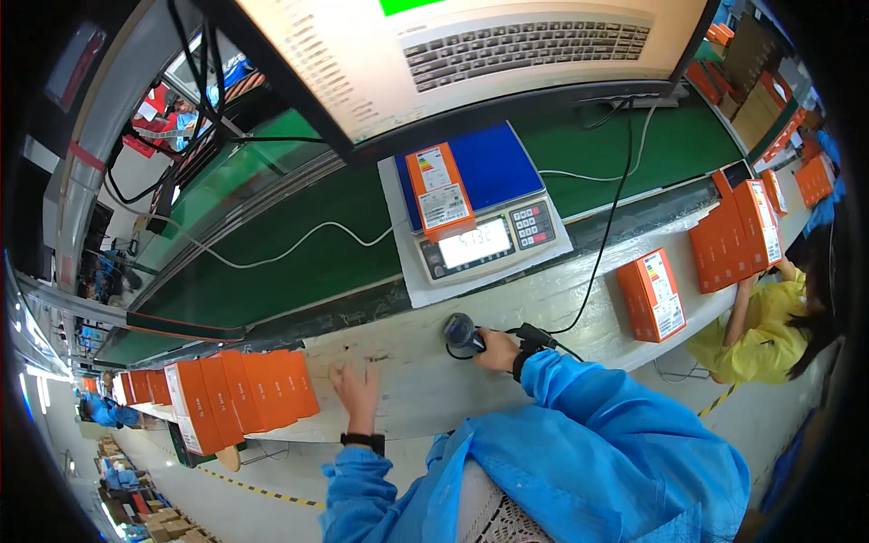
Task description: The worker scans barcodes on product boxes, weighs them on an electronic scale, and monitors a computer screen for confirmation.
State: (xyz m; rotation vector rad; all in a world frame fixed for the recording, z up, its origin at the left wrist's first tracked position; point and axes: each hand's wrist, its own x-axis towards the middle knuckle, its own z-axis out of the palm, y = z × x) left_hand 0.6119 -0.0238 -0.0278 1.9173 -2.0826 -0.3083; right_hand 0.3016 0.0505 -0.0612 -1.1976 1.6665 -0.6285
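My right hand (496, 351) grips a dark handheld barcode scanner (462, 333), its head pointing left above the pale worktop (425, 389). Beside the row of orange boxes (244, 394), my left hand (356, 391) hovers at the worktop with fingers apart and nothing in it. An orange box (437, 181) with a white label lies on the blue platform of a digital weighing scale (493, 244), whose display is lit. To the right of the scanner, a single orange box (654, 296) stands on the worktop.
A large monitor (507, 54) overhangs the green conveyor (299, 262) behind the scale. A black cable (593, 281) hangs down to the worktop near my right wrist. At the right, a person in yellow (756, 317) holds a row of orange boxes (733, 237).
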